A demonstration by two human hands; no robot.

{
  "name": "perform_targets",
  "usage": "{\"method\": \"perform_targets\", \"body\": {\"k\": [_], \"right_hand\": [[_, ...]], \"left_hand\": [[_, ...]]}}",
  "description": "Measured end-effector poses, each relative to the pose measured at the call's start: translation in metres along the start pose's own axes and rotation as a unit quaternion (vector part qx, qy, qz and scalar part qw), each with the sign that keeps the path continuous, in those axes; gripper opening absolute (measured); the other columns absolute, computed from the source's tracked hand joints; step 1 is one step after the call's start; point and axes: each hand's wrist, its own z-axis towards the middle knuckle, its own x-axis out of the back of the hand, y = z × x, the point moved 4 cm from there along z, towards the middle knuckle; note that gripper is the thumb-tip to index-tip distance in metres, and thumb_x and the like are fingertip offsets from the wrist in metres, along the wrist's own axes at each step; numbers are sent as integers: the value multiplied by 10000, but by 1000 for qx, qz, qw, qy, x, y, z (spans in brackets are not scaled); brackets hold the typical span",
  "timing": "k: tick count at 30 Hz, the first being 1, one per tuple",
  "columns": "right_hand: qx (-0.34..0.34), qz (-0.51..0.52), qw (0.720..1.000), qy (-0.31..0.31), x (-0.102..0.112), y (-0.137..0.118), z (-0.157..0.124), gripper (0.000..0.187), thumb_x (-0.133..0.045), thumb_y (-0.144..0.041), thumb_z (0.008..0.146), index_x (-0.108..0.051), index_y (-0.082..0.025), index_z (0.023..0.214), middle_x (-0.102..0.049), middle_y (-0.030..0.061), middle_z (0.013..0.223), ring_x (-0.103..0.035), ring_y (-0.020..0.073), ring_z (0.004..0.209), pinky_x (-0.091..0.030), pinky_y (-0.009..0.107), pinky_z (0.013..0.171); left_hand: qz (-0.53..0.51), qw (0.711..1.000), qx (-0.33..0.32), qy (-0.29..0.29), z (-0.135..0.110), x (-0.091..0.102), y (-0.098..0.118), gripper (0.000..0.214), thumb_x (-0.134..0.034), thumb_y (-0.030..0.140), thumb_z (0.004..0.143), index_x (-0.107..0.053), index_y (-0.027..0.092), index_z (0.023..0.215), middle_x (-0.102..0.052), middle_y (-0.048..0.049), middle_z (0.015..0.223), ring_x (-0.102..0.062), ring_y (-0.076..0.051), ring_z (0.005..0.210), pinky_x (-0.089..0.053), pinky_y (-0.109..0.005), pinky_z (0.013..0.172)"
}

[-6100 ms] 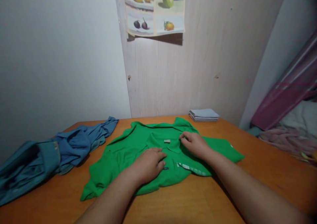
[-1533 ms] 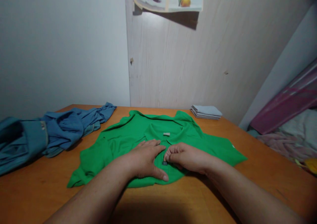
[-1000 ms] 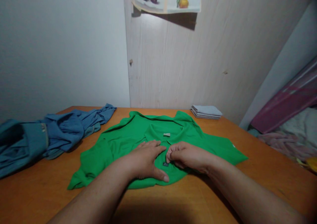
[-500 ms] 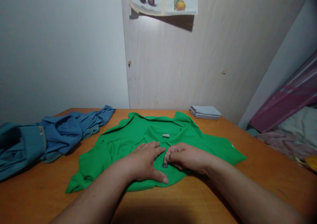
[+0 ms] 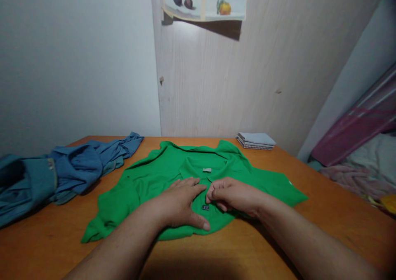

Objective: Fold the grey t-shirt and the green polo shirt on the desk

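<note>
Far left, a crumpled blue garment (image 5: 77, 162), strung out along the orange table (image 5: 324, 193)! On to the middle: the green shirt (image 5: 173, 164), spread wide, and on it the left hand (image 5: 181, 203), palm down, thumb splayed well away from the fingers. Next, a small dark patch (image 5: 205, 208), and above it a white label (image 5: 207, 170). Then the right hand (image 5: 229, 195), apart from the left, touching the shirt, fingers curled towards the thumb; pinched together or loose, impossible to tell! Farther right, a folded stack (image 5: 256, 141), then a shiny pink bundle (image 5: 352, 123).
</note>
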Motion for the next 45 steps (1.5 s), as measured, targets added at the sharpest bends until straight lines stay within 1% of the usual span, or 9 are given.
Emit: {"method": "perform_targets", "body": {"k": [5, 12, 17, 21, 26, 31, 35, 38, 45], "right_hand": [[1, 20, 999, 25, 6, -3, -2, 180, -559, -297, 811, -678, -162, 815, -496, -53, 465, -347, 88, 439, -231, 233, 465], [59, 41, 980, 187, 46, -11, -3, 281, -605, -413, 849, -657, -155, 750, -469, -42, 479, -352, 89, 460, -244, 245, 475], [58, 78, 955, 281, 75, -5, -2, 312, -581, -445, 851, -616, -170, 708, -439, -47, 448, -338, 89, 424, -226, 236, 439], [39, 69, 950, 303, 82, 3, 4, 286, -566, -399, 845, -595, -173, 672, -435, -46, 446, -324, 82, 411, -205, 230, 428], [46, 29, 942, 331, 88, 6, 7, 283, -583, -390, 822, -587, -174, 638, -439, -36, 466, -362, 92, 443, -212, 238, 440], [55, 18, 922, 383, 104, 7, 3, 296, -566, -407, 804, -571, -181, 613, -421, -40, 469, -354, 98, 451, -216, 251, 456], [69, 9, 909, 410, 117, 10, 0, 333, -549, -479, 806, -554, -194, 635, -412, -49, 492, -343, 103, 457, -223, 258, 469], [82, -19, 897, 435, 128, 13, 1, 373, -544, -525, 813, -544, -198, 634, -416, -46, 524, -375, 112, 495, -246, 256, 494], [82, -124, 875, 460, 142, 29, 8, 301, -557, -384, 850, -518, -203, 612, -497, -18, 587, -435, 129, 587, -243, 251, 549]], "left_hand": [[14, 1000, 8, -14, -1, 1, 3, 1069, -715, 789, 606, -409, 300, 1505, -289, -130, 1620, -225, -392, 1487, -203, -566, 1197], [28, 999, 20, -9, -2, 4, 3, 1085, -699, 798, 607, -403, 274, 1509, -268, -134, 1624, -239, -378, 1486, -232, -544, 1187], [42, 999, 18, -12, -1, 4, -1, 1056, -661, 811, 637, -395, 288, 1514, -272, -139, 1621, -235, -375, 1487, -237, -550, 1182], [43, 999, 17, -12, -2, 5, 0, 1050, -627, 834, 654, -389, 286, 1519, -261, -134, 1626, -236, -372, 1488, -246, -544, 1183], [46, 998, 10, 43, 2, 7, 5, 721, -412, 730, 896, -514, 268, 1440, -423, -104, 1557, -343, -313, 1454, -266, -492, 1190], [61, 996, -2, 59, 5, 5, 2, 597, -442, 614, 940, -535, 273, 1420, -466, -84, 1530, -376, -294, 1437, -294, -467, 1185], [66, 997, -1, 51, 4, 4, -1, 569, -409, 569, 965, -515, 268, 1436, -448, -82, 1543, -356, -291, 1449, -282, -481, 1191], [72, 996, 3, 47, 3, 3, 0, 601, -387, 601, 966, -499, 263, 1449, -426, -90, 1557, -344, -289, 1456, -270, -483, 1196], [68, 997, 12, 34, 3, 4, 0, 715, -414, 699, 914, -479, 249, 1466, -380, -122, 1579, -324, -309, 1464, -265, -496, 1199]]}}
